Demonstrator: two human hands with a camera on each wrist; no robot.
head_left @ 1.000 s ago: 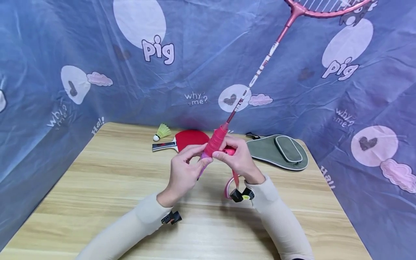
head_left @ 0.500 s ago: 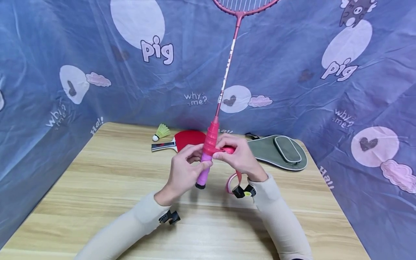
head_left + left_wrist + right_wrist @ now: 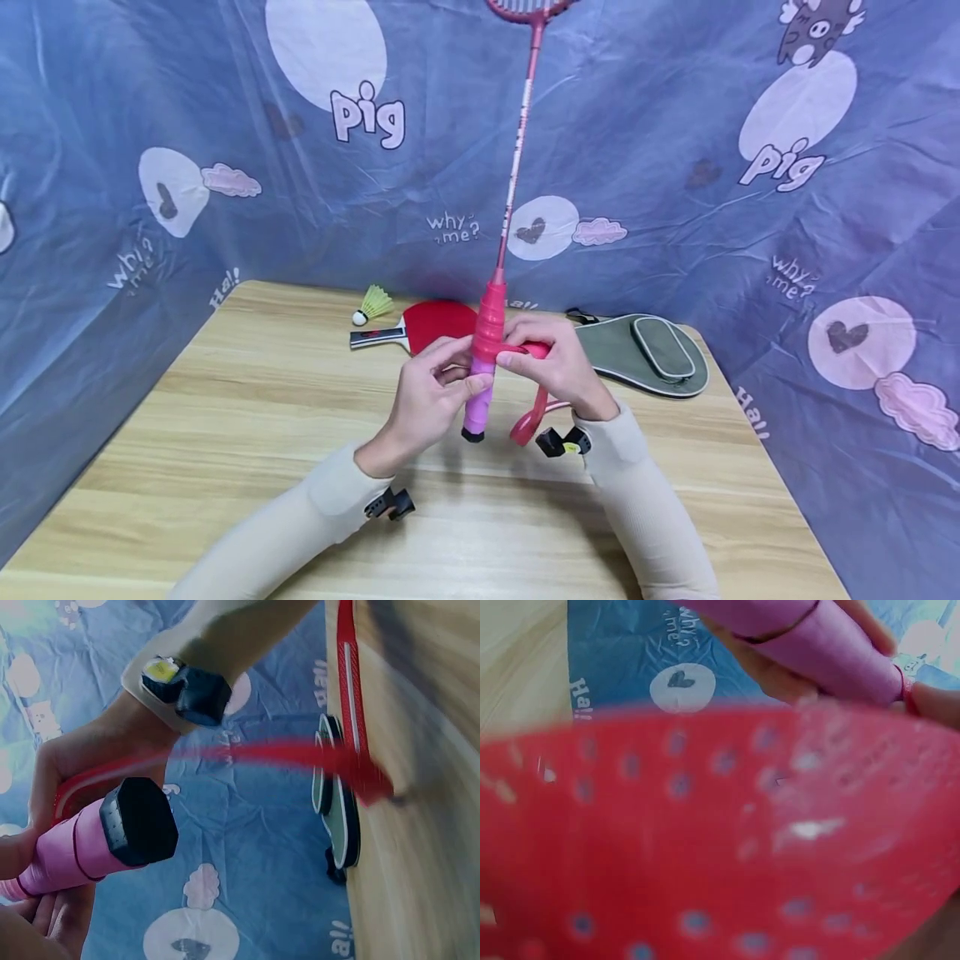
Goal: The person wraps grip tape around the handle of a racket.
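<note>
A badminton racket (image 3: 517, 158) stands nearly upright above the table, its head cut off by the top of the head view. My left hand (image 3: 423, 396) holds its purple handle (image 3: 477, 408) between thumb and fingers; the black butt cap (image 3: 142, 821) faces the left wrist camera. Red perforated grip tape (image 3: 490, 321) is wound round the upper handle, down to just above my left thumb. My right hand (image 3: 558, 367) pinches the tape close beside the handle. From there the loose tape tail (image 3: 534, 417) hangs toward the table, and it fills much of the right wrist view, blurred.
Behind the hands on the wooden table (image 3: 225, 450) lie a yellow shuttlecock (image 3: 372, 305), a red table tennis bat (image 3: 438, 322) partly hidden by the left hand, and a grey-green bat case (image 3: 637, 354). A blue printed cloth (image 3: 450, 150) hangs round the table.
The racket has swung from leaning right to nearly upright, baring the purple lower handle and butt cap. The loose tape tail has shifted. Both hands keep about the same place.
</note>
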